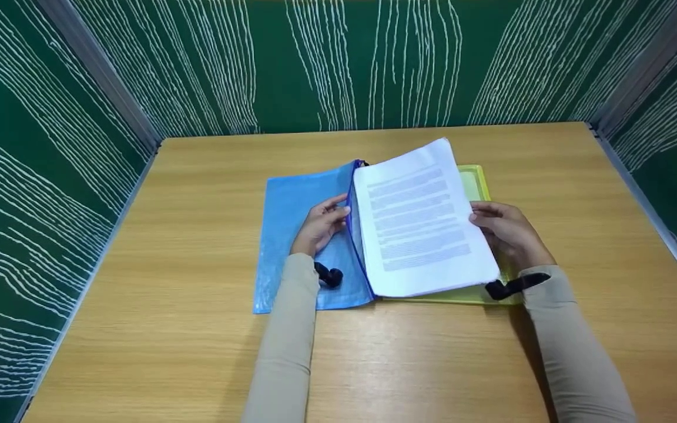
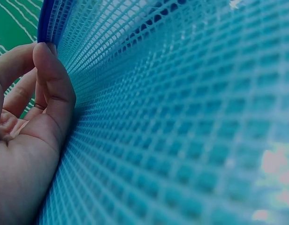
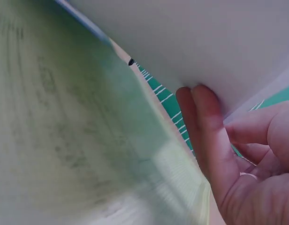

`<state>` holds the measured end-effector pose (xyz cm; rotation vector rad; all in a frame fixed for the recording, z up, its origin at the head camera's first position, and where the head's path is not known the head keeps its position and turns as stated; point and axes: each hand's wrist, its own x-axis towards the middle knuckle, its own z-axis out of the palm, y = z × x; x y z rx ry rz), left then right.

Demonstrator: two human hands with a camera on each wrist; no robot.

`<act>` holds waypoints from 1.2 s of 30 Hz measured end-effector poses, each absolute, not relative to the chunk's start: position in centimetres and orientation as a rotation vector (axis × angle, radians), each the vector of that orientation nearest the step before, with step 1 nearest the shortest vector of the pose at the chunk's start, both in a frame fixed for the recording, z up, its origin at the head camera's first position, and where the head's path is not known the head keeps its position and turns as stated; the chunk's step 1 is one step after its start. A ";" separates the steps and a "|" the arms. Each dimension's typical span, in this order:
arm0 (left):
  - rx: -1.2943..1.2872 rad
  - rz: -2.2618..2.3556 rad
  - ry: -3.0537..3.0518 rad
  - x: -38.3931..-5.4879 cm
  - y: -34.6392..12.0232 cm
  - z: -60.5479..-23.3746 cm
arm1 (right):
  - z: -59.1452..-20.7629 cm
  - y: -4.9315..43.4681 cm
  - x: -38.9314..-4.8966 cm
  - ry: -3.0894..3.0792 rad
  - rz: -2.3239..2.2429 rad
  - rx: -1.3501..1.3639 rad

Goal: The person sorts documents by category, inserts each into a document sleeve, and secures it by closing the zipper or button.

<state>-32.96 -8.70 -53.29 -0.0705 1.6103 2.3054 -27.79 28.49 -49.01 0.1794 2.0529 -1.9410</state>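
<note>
A blue mesh zip pouch [image 1: 291, 235] lies on the table, and my left hand [image 1: 321, 226] pinches its dark blue zip edge [image 1: 361, 264] between thumb and fingers. In the left wrist view the thumb and fingertips meet on that edge, beside the mesh [image 2: 182, 117]. My right hand [image 1: 509, 232] grips the right edge of a stack of printed paper sheets [image 1: 415, 229]. The sheets are tilted, their left side at the pouch's opening; how far they reach inside cannot be told. In the right wrist view fingers press against the paper's underside [image 3: 191, 47].
A yellow-green pouch [image 1: 473, 179] lies under the papers on the right, with faint print showing through in the right wrist view. The wooden table [image 1: 197, 235] is bordered by green panels [image 1: 356, 64] with white lines. Black straps with small devices [image 1: 329, 276] sit on both wrists.
</note>
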 end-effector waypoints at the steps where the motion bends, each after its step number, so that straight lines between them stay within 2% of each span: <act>1: -0.073 2.303 1.613 -33.0 -8.7 -53.3 | -48.9 28.4 -27.9 2.074 -1.928 0.177; 15: -0.073 2.175 1.755 -32.9 -8.1 -52.6 | -47.8 27.1 -28.5 2.142 -1.923 0.138; 36: -0.134 2.161 1.732 -33.0 -7.6 -52.3 | -49.1 25.5 -28.4 1.982 -1.988 0.218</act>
